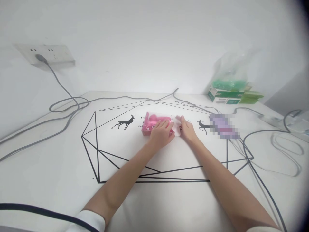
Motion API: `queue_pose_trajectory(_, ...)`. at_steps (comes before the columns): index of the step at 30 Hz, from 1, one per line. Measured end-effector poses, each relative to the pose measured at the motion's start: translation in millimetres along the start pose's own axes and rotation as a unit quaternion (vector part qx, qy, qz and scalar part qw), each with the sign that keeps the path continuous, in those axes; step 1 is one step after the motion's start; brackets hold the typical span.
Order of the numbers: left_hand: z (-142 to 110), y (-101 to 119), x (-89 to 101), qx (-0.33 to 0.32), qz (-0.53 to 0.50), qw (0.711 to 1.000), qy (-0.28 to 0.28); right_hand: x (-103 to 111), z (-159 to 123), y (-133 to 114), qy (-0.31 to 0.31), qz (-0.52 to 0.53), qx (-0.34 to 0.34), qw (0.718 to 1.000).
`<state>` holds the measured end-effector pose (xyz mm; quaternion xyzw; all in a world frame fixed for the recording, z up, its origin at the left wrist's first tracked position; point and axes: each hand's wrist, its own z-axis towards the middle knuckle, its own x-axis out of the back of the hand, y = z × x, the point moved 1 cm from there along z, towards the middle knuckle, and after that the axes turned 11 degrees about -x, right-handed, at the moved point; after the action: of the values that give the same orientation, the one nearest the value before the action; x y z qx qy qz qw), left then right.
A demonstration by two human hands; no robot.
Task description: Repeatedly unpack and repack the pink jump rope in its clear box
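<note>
pink box (150,125): pt hid, L hand (161,132) | purple obj (223,125): pixelated

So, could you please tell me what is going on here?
A person has both hands at a pink box on a white table. The left hand lies over the box, and the right hand is beside a pale piece at its right end; whether it grips that piece is unclear. A green-and-white box sits farther back, to the right.

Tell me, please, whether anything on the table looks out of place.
The cord at left lies in untidy loops; the purple thing right of the right hand is pixelated, so its condition cannot be judged.
</note>
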<state>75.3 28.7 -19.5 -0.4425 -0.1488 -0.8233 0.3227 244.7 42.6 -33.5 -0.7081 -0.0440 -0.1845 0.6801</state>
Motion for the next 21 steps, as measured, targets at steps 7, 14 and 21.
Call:
queue_pose_trajectory(7,17,-2,-6.2,0.032,0.016,0.999,-0.024,-1,6,3,0.017,0.005,0.019,1.0)
queue_pose_trajectory(14,21,0,-11.3,-0.003,0.027,0.999,-0.04,-1,11,4,0.019,0.04,-0.004,0.999)
queue_pose_trajectory(21,20,-3,-9.9,-0.032,0.031,0.998,-0.045,-2,21,18,0.014,0.082,-0.007,0.997)
